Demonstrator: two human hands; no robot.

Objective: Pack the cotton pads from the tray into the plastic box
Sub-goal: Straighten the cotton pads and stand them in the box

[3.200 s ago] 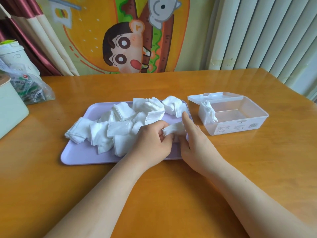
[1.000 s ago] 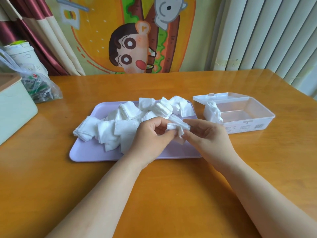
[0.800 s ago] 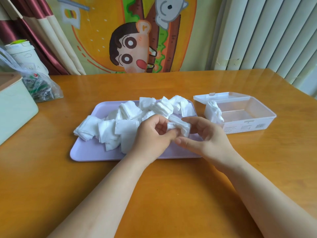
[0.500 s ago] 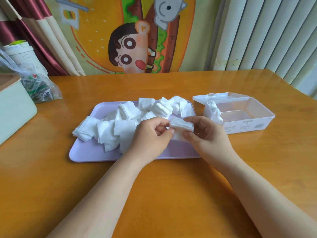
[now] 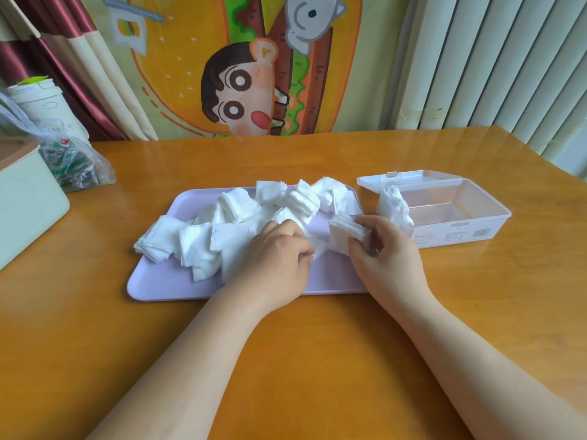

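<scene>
A lilac tray (image 5: pixel 165 281) lies on the wooden table with a loose heap of white square cotton pads (image 5: pixel 241 217) on it. To its right stands a clear plastic box (image 5: pixel 460 230) with its lid folded back; a small bunch of pads (image 5: pixel 394 208) leans at its left end. My right hand (image 5: pixel 384 252) pinches a neat stack of cotton pads (image 5: pixel 344 233) above the tray's right edge. My left hand (image 5: pixel 276 258) rests on the heap, fingers closed on a loose pad (image 5: pixel 317 246).
A pale green box (image 5: pixel 25 204) sits at the left table edge, with a clear plastic bag (image 5: pixel 73 163) and a white cup (image 5: pixel 41 106) behind it. A cartoon curtain and vertical blinds hang past the table's far edge.
Both hands held one stack together; now my right hand alone has it and has moved slightly right, while my left hand has dropped back onto the heap.
</scene>
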